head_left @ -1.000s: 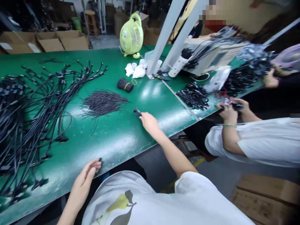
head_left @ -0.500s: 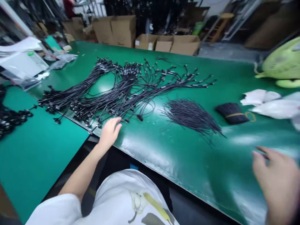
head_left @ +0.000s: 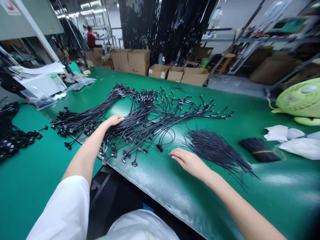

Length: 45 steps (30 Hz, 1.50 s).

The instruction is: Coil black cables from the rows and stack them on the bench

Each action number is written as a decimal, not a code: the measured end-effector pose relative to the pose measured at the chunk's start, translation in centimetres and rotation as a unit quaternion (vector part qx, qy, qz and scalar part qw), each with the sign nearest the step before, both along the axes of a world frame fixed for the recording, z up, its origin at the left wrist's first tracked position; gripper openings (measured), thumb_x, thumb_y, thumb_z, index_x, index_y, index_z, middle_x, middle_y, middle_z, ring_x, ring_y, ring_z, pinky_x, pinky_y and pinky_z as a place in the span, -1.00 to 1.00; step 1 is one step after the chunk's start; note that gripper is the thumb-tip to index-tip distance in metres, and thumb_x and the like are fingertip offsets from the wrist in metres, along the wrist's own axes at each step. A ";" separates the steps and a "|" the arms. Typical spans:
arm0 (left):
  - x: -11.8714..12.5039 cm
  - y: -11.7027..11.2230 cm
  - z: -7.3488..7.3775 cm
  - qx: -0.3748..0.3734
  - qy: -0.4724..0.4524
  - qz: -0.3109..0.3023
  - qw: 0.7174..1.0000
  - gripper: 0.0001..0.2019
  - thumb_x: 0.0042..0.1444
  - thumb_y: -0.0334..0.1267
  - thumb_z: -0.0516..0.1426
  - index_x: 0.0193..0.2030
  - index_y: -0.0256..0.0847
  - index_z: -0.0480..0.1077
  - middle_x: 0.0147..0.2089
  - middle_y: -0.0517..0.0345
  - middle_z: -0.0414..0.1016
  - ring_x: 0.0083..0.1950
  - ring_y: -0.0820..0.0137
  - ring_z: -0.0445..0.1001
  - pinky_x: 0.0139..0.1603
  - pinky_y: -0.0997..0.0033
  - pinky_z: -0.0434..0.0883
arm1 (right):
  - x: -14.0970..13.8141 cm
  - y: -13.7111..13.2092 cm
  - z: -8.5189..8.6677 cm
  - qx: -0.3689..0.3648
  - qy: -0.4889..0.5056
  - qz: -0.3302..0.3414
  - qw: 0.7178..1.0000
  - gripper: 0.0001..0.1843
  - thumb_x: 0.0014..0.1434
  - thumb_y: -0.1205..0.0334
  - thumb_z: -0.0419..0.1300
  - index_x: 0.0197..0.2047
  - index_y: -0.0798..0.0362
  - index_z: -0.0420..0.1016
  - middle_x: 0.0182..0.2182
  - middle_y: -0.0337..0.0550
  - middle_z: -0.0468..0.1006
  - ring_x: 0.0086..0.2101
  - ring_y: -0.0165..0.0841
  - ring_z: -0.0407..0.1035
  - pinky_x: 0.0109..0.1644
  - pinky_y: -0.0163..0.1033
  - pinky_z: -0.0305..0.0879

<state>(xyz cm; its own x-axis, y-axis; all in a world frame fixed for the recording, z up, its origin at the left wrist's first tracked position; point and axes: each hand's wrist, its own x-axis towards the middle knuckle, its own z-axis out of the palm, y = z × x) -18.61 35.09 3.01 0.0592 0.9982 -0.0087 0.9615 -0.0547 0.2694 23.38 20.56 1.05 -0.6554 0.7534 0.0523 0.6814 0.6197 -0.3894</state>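
My left hand point(head_left: 111, 121) lies palm down on a spread of black cables with moulded connectors point(head_left: 150, 123), resting on top of the strands without visibly gripping them. My right hand point(head_left: 188, 162) rests flat on the green bench mat point(head_left: 160, 186), holding nothing. It sits just left of a fanned heap of thin black wires point(head_left: 215, 150). Farther right lies a tight black wire bundle point(head_left: 258, 150) with a yellow band.
White bags point(head_left: 300, 146) and a lime-green fan point(head_left: 301, 100) sit at the bench's right. Black cables point(head_left: 12, 140) lie on a lower green bench at left, beside plastic bags point(head_left: 37, 90). Cardboard boxes point(head_left: 138, 61) stand beyond, and a person point(head_left: 91, 38) works far back.
My view has swung left across the bench. My left hand has moved from the bench edge onto the cables, and my right hand has come inward to beside the thin wires.
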 end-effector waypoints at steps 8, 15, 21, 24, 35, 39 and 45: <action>0.5 -3.2 2.2 0.163 -0.088 -0.110 0.976 -0.70 0.28 -0.17 -0.04 -0.14 -0.23 0.49 -0.12 0.02 0.40 -0.05 0.29 0.40 0.07 0.32 0.32 | -9.8 6.5 4.7 0.131 0.072 -0.049 0.988 -0.47 0.32 0.19 0.03 0.33 0.02 0.14 0.25 0.05 0.23 0.09 -0.20 0.33 0.01 -0.12 0.41; -5.1 -8.3 2.2 0.114 -0.070 -0.126 0.983 -0.75 0.26 -0.15 0.01 -0.15 -0.16 0.47 -0.08 0.06 0.43 -0.08 0.30 0.44 0.02 0.33 0.34 | -19.5 11.3 9.3 0.194 -0.095 0.086 0.973 -0.67 0.39 0.16 -0.05 -0.16 0.13 0.49 -0.22 0.02 0.53 -0.17 -0.25 0.35 -0.12 -0.20 0.19; -9.5 -5.1 3.2 0.160 -0.069 0.027 0.984 -0.86 0.21 -0.24 0.06 -0.25 -0.18 0.43 -0.21 0.09 0.48 -0.18 0.32 0.44 -0.13 0.39 0.31 | -19.0 7.3 12.1 0.348 -0.105 0.096 0.927 -0.66 0.38 0.31 -0.11 -0.27 0.14 0.47 -0.37 0.00 0.50 -0.27 -0.24 0.25 -0.22 -0.17 0.01; -7.6 -2.8 7.3 0.253 -0.110 0.070 0.959 -0.70 0.34 -0.26 -0.15 -0.04 -0.31 0.35 -0.16 0.04 0.48 -0.19 0.41 0.39 -0.09 0.41 0.28 | -18.3 6.8 12.7 0.305 -0.110 0.026 0.945 -0.64 0.39 0.24 -0.09 -0.27 0.15 0.48 -0.37 0.00 0.53 -0.32 -0.24 0.25 -0.26 -0.18 0.00; -6.6 -8.7 12.8 0.105 -0.111 -0.076 0.985 -0.77 0.13 -0.10 0.11 -0.43 -0.20 0.42 -0.54 0.22 0.41 -0.45 0.40 0.32 -0.34 0.42 0.21 | 3.4 5.2 17.2 0.297 -0.071 -0.306 0.902 -0.69 0.35 0.07 -0.01 -0.22 0.03 0.49 -0.30 0.01 0.56 -0.32 -0.19 0.37 -0.33 -0.20 0.09; -1.7 -12.2 9.6 -0.007 -0.418 0.002 0.909 -0.70 0.05 -0.01 0.14 -0.39 -0.25 0.37 -0.52 0.17 0.43 -0.45 0.41 0.40 -0.32 0.40 0.33 | 6.3 0.7 12.2 0.195 -0.213 -0.219 0.932 -0.75 0.33 0.22 -0.01 -0.28 0.02 0.47 -0.28 0.01 0.57 -0.37 -0.18 0.43 -0.40 -0.22 0.09; 12.8 -18.6 6.9 -0.085 -0.434 -0.196 0.875 -0.72 0.10 -0.14 0.17 -0.08 -0.20 0.44 -0.05 -0.02 0.53 -0.01 0.26 0.48 0.02 0.26 0.39 | 0.1 -9.2 9.0 0.067 -0.222 -0.021 0.972 -0.79 0.32 0.29 0.05 -0.31 0.08 0.46 -0.40 -0.12 0.55 -0.43 -0.34 0.45 -0.45 -0.31 0.04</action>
<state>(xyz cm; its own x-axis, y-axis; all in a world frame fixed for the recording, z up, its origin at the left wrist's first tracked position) -5.86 16.53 9.91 0.4556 0.8880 0.0624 0.3072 -0.2226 0.9253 23.53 11.40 10.07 -0.6041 0.7864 -0.1289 0.7901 0.6122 0.0322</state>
